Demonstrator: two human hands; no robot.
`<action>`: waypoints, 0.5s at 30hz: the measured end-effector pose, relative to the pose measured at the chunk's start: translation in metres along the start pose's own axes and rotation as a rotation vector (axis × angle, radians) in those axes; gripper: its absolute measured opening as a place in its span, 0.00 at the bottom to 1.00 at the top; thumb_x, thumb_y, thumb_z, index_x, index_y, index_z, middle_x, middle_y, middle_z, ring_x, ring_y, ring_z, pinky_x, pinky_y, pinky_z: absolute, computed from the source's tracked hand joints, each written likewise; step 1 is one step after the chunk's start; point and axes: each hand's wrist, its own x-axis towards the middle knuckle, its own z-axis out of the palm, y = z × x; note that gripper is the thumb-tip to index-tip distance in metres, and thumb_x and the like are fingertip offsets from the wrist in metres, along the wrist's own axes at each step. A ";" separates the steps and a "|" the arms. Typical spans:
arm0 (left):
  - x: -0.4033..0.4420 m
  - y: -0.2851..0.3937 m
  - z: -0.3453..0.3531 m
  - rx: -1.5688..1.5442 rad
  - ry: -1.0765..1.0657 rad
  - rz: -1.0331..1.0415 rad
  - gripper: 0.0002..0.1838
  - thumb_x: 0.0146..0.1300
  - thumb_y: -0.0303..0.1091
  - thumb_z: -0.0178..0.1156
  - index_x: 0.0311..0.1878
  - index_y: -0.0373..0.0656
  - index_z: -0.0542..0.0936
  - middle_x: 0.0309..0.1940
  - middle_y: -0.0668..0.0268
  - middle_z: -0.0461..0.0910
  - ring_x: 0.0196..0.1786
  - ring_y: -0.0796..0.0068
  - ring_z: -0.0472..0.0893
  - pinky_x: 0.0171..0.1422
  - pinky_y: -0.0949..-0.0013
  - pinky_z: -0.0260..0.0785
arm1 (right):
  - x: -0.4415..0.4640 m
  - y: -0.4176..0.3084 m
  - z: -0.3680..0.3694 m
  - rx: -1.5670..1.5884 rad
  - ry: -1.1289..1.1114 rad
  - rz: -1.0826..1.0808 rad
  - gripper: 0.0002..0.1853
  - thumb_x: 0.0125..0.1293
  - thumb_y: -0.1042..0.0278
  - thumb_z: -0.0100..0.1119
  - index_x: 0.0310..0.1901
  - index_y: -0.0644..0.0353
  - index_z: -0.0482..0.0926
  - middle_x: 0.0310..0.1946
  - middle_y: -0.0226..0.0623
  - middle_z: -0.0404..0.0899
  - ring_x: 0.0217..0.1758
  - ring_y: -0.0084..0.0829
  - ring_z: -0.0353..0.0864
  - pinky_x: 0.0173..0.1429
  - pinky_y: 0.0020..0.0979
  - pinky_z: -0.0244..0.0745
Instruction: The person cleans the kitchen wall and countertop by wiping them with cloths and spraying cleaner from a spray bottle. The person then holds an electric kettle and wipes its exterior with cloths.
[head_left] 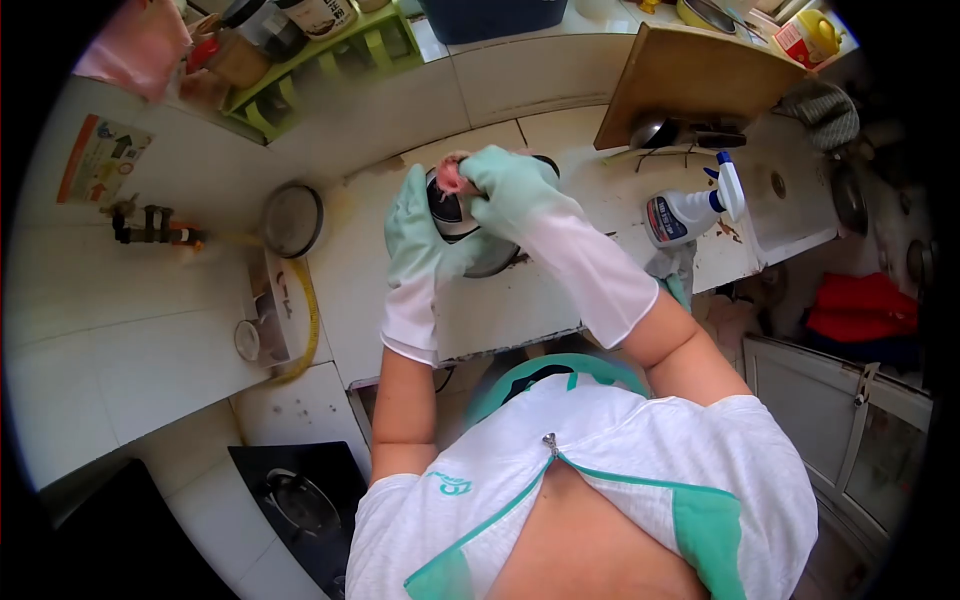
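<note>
Both my hands wear pale green rubber gloves with whitish cuffs. My left hand [412,225] grips the left side of a black and silver object with a shiny curved surface [456,222]; its kind is unclear. My right hand [512,190] pinches a crumpled pink cloth [454,175] against the upper part of this object. Below the hands, a dark rounded rim shows, partly covered by the gloves. Right of my right forearm stands a white spray bottle [678,216] with a blue and white trigger head and a dark label.
The white counter [370,300] has a chipped front edge. A wooden board [690,85] leans at the back right, near a sink [790,190]. A round lid [293,220] rests against the left wall. A grey cloth [675,262] hangs over the front edge. Jars fill a green rack [330,70].
</note>
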 end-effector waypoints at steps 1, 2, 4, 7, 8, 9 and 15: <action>0.002 0.007 -0.002 -0.055 -0.005 -0.030 0.51 0.41 0.46 0.76 0.67 0.30 0.64 0.58 0.47 0.75 0.59 0.49 0.76 0.64 0.57 0.69 | 0.006 -0.012 -0.011 -0.010 -0.073 0.060 0.07 0.59 0.68 0.60 0.39 0.55 0.80 0.46 0.40 0.80 0.49 0.47 0.80 0.54 0.41 0.74; 0.000 0.014 -0.003 -0.109 -0.012 -0.064 0.50 0.41 0.45 0.76 0.67 0.31 0.65 0.58 0.48 0.75 0.58 0.50 0.77 0.63 0.58 0.70 | 0.019 -0.013 -0.018 0.058 -0.121 0.072 0.07 0.60 0.68 0.58 0.39 0.52 0.82 0.46 0.38 0.80 0.51 0.46 0.79 0.55 0.40 0.74; -0.003 0.021 -0.005 -0.063 0.022 -0.073 0.44 0.41 0.42 0.76 0.62 0.35 0.69 0.54 0.50 0.77 0.53 0.52 0.79 0.59 0.59 0.72 | 0.049 -0.013 -0.014 -0.093 -0.232 0.193 0.09 0.61 0.66 0.59 0.42 0.51 0.82 0.46 0.39 0.80 0.51 0.45 0.79 0.55 0.40 0.74; -0.001 0.011 -0.003 -0.073 0.006 -0.033 0.39 0.41 0.42 0.76 0.56 0.35 0.71 0.49 0.50 0.78 0.48 0.50 0.79 0.54 0.57 0.72 | 0.032 0.004 -0.005 -0.105 -0.139 0.012 0.10 0.62 0.63 0.59 0.44 0.52 0.81 0.46 0.39 0.80 0.51 0.45 0.80 0.55 0.40 0.74; -0.001 0.000 0.003 -0.066 0.078 0.006 0.37 0.41 0.44 0.76 0.52 0.36 0.71 0.45 0.51 0.78 0.46 0.48 0.79 0.53 0.56 0.72 | 0.015 0.008 -0.003 -0.111 -0.088 -0.049 0.10 0.61 0.65 0.59 0.44 0.51 0.82 0.45 0.40 0.82 0.49 0.45 0.81 0.54 0.40 0.75; -0.001 -0.012 0.012 -0.059 0.149 0.044 0.35 0.40 0.46 0.77 0.48 0.38 0.71 0.41 0.52 0.78 0.44 0.47 0.79 0.51 0.54 0.71 | -0.007 0.010 -0.002 -0.118 -0.038 -0.109 0.11 0.60 0.67 0.59 0.44 0.51 0.83 0.44 0.41 0.83 0.48 0.46 0.82 0.53 0.40 0.76; -0.001 0.016 -0.001 -0.203 0.095 -0.018 0.32 0.39 0.44 0.78 0.42 0.41 0.71 0.37 0.55 0.77 0.41 0.49 0.79 0.46 0.56 0.72 | 0.021 -0.002 -0.004 -0.115 -0.092 0.029 0.10 0.61 0.63 0.59 0.43 0.53 0.80 0.46 0.39 0.80 0.51 0.45 0.79 0.55 0.38 0.74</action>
